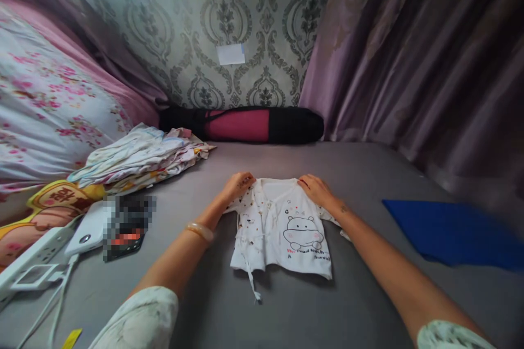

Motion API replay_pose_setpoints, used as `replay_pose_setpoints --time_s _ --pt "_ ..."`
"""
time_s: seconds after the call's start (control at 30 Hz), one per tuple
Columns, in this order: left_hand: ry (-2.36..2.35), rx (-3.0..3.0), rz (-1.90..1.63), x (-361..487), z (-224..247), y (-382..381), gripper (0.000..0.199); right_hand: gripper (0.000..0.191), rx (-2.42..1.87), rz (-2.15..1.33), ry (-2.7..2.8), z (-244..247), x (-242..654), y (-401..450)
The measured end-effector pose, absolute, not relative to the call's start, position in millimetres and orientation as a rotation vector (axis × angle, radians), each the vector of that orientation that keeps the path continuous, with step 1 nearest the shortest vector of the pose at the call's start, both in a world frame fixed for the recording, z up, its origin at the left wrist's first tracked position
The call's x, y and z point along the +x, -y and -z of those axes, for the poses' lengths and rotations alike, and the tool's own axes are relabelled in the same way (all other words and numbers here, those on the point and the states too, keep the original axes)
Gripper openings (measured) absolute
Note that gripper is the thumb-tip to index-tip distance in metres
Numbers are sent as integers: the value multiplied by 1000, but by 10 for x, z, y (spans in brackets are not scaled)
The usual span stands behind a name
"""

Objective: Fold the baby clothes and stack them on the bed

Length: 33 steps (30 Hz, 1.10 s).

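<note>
On the grey surface (303, 311), a white shirt (272, 240) lies spread with its front up, nearer than the long roll (241, 126) and right of the clothes pile (141, 155). The left hand (238, 185) holds one shoulder, the right hand (318, 191) the other, each in a narrow pinch.

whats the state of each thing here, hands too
white shirt, unfolded, front showing
left hand, holding one shoulder of the shirt
right hand, holding the other shoulder
clothes pile, heaped in layers
blue sheet, lying flat
black-and-pink bag, lying lengthwise
white device, cable connected
purple curtain, hanging in folds
</note>
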State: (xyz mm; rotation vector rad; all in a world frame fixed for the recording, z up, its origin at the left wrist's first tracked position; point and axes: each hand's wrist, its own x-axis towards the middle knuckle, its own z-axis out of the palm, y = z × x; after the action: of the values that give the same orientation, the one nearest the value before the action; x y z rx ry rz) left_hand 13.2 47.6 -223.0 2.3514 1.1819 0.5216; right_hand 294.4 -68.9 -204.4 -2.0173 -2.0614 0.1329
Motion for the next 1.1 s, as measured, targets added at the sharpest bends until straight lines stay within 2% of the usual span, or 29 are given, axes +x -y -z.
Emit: replay_pose_setpoints --time_s 0.3,0.67,1.0,1.1 --pt "-1209 2538 -478 210 2263 -813 35 37 -2155 -69 2179 2086 2989 348" --pt "-1258 2496 -357 455 2306 -1231 28 31 -2153 -181 2067 2170 3063 -61" --pt "-1502 2376 -339 628 2337 -1183 40 44 -2267 -85 1846 2242 2940 -118" --pt "-1531 2325 -255 537 2266 -1202 48 52 -2243 -228 1830 2206 3061 -114"
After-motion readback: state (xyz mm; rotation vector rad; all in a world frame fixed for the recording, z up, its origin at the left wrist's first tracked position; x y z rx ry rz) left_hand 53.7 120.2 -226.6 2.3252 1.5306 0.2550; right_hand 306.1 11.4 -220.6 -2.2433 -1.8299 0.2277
